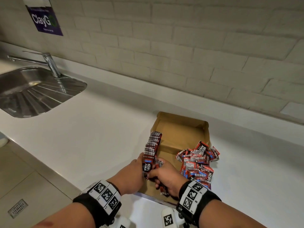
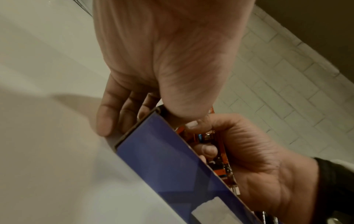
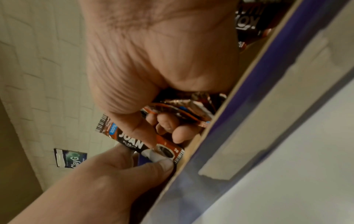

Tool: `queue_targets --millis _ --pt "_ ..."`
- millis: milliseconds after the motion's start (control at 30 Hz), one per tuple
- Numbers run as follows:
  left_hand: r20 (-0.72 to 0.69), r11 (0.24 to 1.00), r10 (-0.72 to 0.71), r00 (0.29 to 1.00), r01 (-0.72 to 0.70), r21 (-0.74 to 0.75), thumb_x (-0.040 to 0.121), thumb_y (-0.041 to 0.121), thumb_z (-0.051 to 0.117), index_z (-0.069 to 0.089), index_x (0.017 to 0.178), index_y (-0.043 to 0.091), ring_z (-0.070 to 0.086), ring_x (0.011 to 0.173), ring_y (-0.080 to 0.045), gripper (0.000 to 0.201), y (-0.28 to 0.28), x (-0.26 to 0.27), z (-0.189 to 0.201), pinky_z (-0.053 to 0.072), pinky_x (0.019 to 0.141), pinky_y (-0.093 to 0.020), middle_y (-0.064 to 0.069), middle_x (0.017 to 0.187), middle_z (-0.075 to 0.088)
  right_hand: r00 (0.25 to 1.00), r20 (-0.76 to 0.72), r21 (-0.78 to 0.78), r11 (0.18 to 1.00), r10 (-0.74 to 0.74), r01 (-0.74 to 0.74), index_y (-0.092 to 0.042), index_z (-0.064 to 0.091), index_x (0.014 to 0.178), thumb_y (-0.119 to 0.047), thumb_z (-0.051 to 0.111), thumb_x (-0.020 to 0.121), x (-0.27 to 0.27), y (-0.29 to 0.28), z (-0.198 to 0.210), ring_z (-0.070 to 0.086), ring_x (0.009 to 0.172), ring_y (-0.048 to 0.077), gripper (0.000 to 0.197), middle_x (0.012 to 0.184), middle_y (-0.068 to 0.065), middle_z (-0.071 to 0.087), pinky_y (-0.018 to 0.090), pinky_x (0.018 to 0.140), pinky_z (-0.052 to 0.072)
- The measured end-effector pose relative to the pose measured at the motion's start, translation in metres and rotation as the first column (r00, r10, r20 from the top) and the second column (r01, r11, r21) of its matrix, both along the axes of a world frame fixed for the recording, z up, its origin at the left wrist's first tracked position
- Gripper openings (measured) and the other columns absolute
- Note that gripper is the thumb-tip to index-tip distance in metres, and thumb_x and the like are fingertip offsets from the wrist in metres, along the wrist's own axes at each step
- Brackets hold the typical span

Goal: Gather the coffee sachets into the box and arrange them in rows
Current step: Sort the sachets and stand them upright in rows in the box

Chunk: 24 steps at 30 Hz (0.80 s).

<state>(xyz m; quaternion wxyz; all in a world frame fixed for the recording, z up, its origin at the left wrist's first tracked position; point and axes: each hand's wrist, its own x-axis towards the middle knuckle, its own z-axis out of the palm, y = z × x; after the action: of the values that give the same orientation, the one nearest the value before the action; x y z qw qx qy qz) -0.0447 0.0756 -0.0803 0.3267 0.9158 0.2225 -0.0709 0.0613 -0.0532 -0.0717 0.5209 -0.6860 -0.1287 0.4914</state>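
Note:
An open cardboard box (image 1: 181, 129) with a blue outside (image 2: 168, 159) lies on the white counter. Red and black coffee sachets stand in a row (image 1: 153, 145) along its left wall. A loose pile of sachets (image 1: 197, 162) fills its right side and spills over the rim. My left hand (image 1: 136, 170) is at the near left corner, fingers outside the wall, thumb pressing the row's front sachet (image 3: 130, 139). My right hand (image 1: 162, 175) is inside the box beside it, fingers curled round several sachets (image 3: 178, 110), its thumb on that front sachet too.
A steel sink (image 1: 32, 89) with a tap (image 1: 49, 63) is set in the counter at far left. A brick wall runs along the back, with a dark poster (image 1: 44, 18) on it. The counter's front edge drops to a tiled floor at lower left.

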Motion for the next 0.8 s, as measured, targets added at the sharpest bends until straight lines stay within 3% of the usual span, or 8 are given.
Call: queue_targets --millis 100,167,267,567,800 --pt "0.008 1.0 0.004 1.0 -0.004 -0.021 0.077 0.027 0.046 0.034 0.129 0.034 0.065 0.086 -0.016 0.054 0.0 -0.001 0.006 0.057 0.082 -0.041 0.0 0.102 0.061 1.0 -0.001 0.008 1.0 0.004 -0.004 -0.005 0.054 0.102 0.011 0.063 0.081 0.0 0.0 -0.001 0.038 0.041 0.012 0.029 0.073 0.011 0.054 0.026 0.044 0.038" --pt "0.027 1.0 -0.006 1.0 0.006 -0.021 0.077 0.026 0.046 0.038 0.122 0.035 0.064 0.085 -0.014 0.047 0.001 -0.001 0.007 0.056 0.081 -0.04 0.002 0.099 0.062 1.0 -0.01 0.015 1.0 -0.007 0.008 -0.014 0.049 0.092 0.012 0.063 0.081 0.0 0.001 -0.003 0.036 0.041 0.013 0.031 0.066 0.009 0.051 0.026 0.044 0.036" --pt "0.051 0.999 -0.013 0.999 0.014 -0.037 0.078 0.025 0.046 0.044 0.116 0.035 0.065 0.087 -0.011 0.04 0.002 -0.003 0.007 0.057 0.081 -0.039 0.006 0.099 0.064 0.999 -0.025 0.018 1.0 -0.023 0.023 -0.017 0.045 0.087 0.01 0.063 0.081 0.0 0.0 -0.007 0.034 0.041 0.015 0.034 0.057 0.006 0.047 0.028 0.045 0.033" --pt "0.071 0.995 -0.039 0.997 0.045 -0.084 0.079 0.028 0.048 0.042 0.127 0.036 0.063 0.096 -0.007 0.049 0.002 -0.009 0.015 0.055 0.088 -0.036 0.008 0.107 0.064 0.998 -0.058 0.024 0.999 -0.024 0.025 -0.016 0.045 0.089 0.012 0.062 0.084 0.0 -0.006 -0.002 0.037 0.043 0.015 0.033 0.06 0.006 0.051 0.027 0.045 0.035" --pt "0.063 0.993 -0.019 0.998 0.026 -0.115 0.076 0.028 0.053 0.046 0.123 0.035 0.064 0.095 -0.005 0.049 0.003 -0.01 0.014 0.055 0.088 -0.036 0.01 0.107 0.065 0.997 -0.058 0.024 0.998 -0.056 0.058 -0.016 0.046 0.088 0.009 0.063 0.084 0.0 -0.006 0.0 0.036 0.043 0.015 0.03 0.06 0.005 0.049 0.026 0.044 0.034"
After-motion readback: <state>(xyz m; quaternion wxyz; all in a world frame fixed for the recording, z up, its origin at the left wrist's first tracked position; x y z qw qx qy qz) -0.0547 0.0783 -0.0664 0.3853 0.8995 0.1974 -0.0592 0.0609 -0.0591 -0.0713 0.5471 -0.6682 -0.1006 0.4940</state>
